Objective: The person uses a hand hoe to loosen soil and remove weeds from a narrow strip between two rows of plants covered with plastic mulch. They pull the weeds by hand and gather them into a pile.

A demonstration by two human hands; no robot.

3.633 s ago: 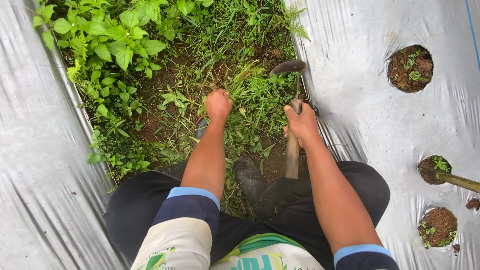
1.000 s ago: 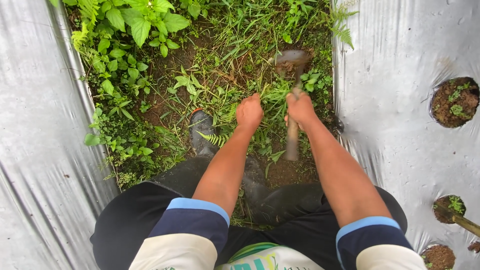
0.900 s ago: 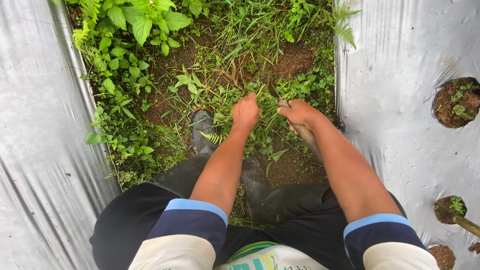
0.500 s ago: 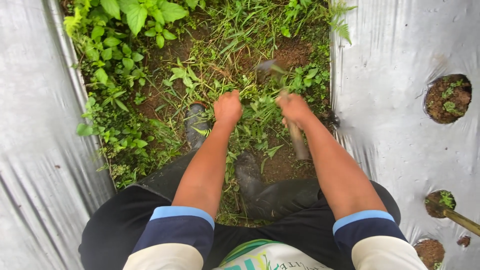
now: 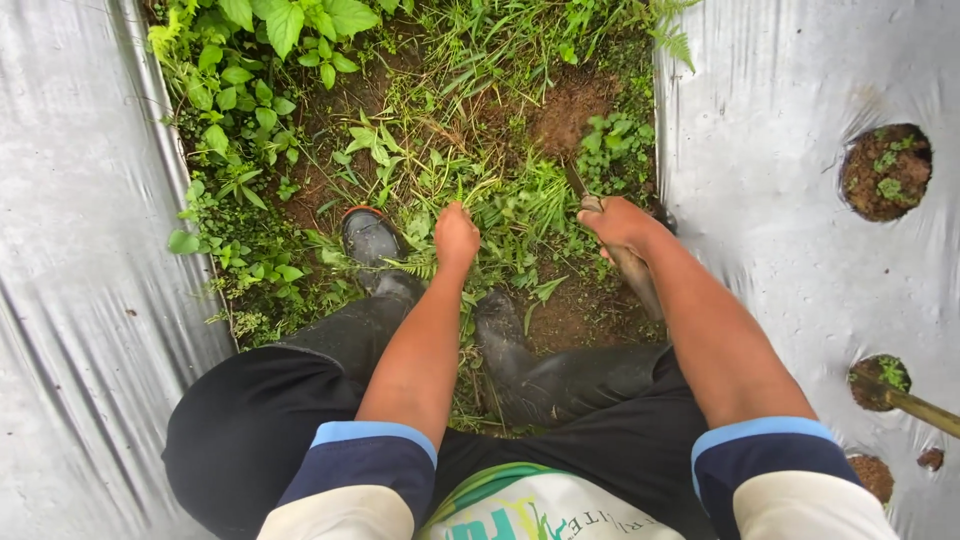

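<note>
Now you're mid-weeding: left hand [image 5: 456, 236] closed on the grass clump [image 5: 510, 205] at 12 o'clock, right hand [image 5: 618, 222] gripping the hoe [image 5: 640, 285], blade down. Next, judge a cut at the roots.

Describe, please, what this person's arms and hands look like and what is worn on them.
Both hands, the left hand and right hand, are bare, without gloves, and both forearms are uncovered. Each short sleeve is cream above a navy cuff edged with a light blue band.
</note>
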